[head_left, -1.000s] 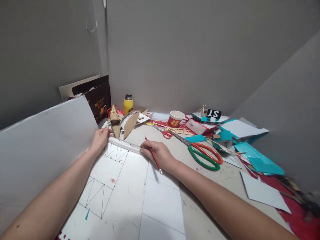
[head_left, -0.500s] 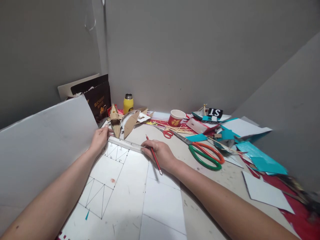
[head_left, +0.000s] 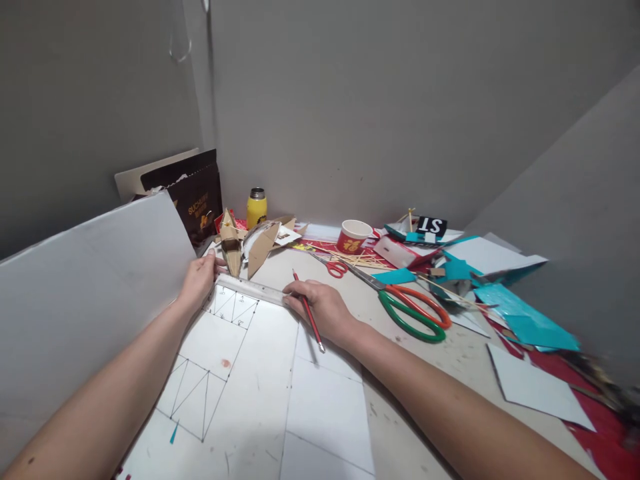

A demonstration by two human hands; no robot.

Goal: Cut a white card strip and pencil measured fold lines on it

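A clear ruler (head_left: pixel 250 287) lies across the far part of a white sheet (head_left: pixel 245 387) marked with pencilled lines and triangles. My left hand (head_left: pixel 199 275) is closed at the ruler's left end, its fingertips partly hidden. At the other end, my right hand (head_left: pixel 320 307) pinches the ruler's edge between thumb and fingers. That same hand also holds a red pencil (head_left: pixel 313 321), slanting with its point up and away from the paper. Under the right forearm, a second ruled white strip (head_left: pixel 325 413) lies along the sheet.
Big scissors (head_left: pixel 415 313) with green and orange handles lie right of my right hand, near small red scissors (head_left: pixel 336 269). Cardboard pieces (head_left: pixel 263 250), a yellow bottle (head_left: pixel 257 210) and a red paper cup (head_left: pixel 354 237) stand behind. Teal scraps (head_left: pixel 530 317) cover the right. A white board (head_left: pixel 90 300) rises at left.
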